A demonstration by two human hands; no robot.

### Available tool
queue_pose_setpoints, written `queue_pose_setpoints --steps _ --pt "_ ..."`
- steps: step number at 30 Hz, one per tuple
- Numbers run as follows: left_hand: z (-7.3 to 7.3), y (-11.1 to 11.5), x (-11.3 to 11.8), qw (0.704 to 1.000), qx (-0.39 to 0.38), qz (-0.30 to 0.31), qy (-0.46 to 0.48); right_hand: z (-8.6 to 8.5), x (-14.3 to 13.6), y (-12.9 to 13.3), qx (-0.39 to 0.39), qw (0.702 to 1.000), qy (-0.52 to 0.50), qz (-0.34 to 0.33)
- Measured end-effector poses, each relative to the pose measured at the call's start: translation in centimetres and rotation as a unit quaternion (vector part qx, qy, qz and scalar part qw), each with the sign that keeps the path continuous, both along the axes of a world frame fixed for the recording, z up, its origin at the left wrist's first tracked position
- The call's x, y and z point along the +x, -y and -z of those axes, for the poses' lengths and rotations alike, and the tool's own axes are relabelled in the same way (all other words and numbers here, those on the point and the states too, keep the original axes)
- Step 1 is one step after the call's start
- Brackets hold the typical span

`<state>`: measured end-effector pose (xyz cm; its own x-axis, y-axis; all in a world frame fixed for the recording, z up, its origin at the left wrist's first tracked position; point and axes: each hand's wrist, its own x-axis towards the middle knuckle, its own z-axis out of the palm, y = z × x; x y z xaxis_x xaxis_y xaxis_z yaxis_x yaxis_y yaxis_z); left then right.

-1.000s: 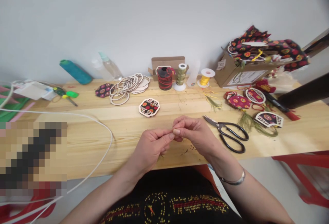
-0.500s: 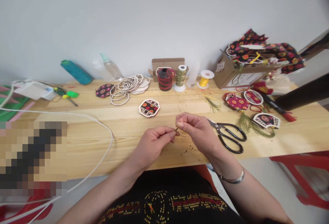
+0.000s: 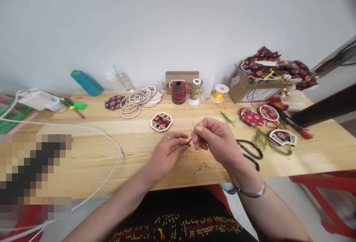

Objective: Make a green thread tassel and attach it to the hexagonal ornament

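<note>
My left hand [image 3: 170, 153] pinches a thin dark strand [image 3: 189, 141] between thumb and fingertips. Close on its right, my right hand [image 3: 214, 138] has its thumb and fingers pressed together at the strand's upper end; what exactly lies between them is too small to make out. Just behind my hands, an octagonal patterned piece [image 3: 161, 122] with a pale cut-out frame lies flat on the wooden table [image 3: 91, 160]. Black-handled scissors [image 3: 251, 149] rest to the right, their blades hidden by my right hand.
Pale cut-out frames [image 3: 139, 99], a dark red thread spool [image 3: 178, 93], an olive spool [image 3: 194, 90] and a yellow spool [image 3: 219, 94] stand or lie along the back. A cardboard box [image 3: 239, 88] of fabric and tasselled ornaments [image 3: 251, 117] are at right. A white cable [image 3: 118, 149] curves at left.
My right hand has turned slightly, its fingers more curled, and covers more of the scissors. My left fingers have spread a little, showing a ring. The whole view has shifted slightly.
</note>
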<state>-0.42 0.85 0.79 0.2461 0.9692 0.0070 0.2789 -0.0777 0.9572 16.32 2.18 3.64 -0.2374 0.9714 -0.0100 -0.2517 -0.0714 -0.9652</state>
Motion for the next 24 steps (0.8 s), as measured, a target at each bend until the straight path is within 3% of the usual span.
queue_pose_setpoints --steps 4,5,7,9,12,17,24 --pt "-0.8 0.5 -0.8 0.991 0.040 -0.130 0.009 -0.5 0.1 -0.8 0.017 1.000 0.014 0.018" --pt "-1.1 0.7 -0.9 0.992 -0.008 -0.122 0.035 -0.6 0.1 -0.9 0.020 0.999 0.017 0.020" --pt "-1.7 1.0 -0.9 0.975 -0.184 -0.042 0.117 -0.7 0.1 -1.0 0.026 0.999 0.026 0.019" --pt "-2.0 1.3 -0.6 0.917 -0.341 0.031 0.206 -0.8 0.0 -0.8 0.035 0.998 0.042 0.012" --pt "-1.9 1.3 0.0 0.841 -0.445 0.057 0.302 -0.7 -0.1 0.3 0.041 0.995 0.086 -0.009" --pt "-0.7 1.0 0.5 0.794 -0.467 0.058 0.386 -0.1 -0.3 3.0 0.088 0.978 0.182 -0.051" --pt "0.1 0.8 0.2 0.807 -0.447 0.009 0.385 0.2 -0.1 5.1 0.177 0.933 0.299 -0.092"
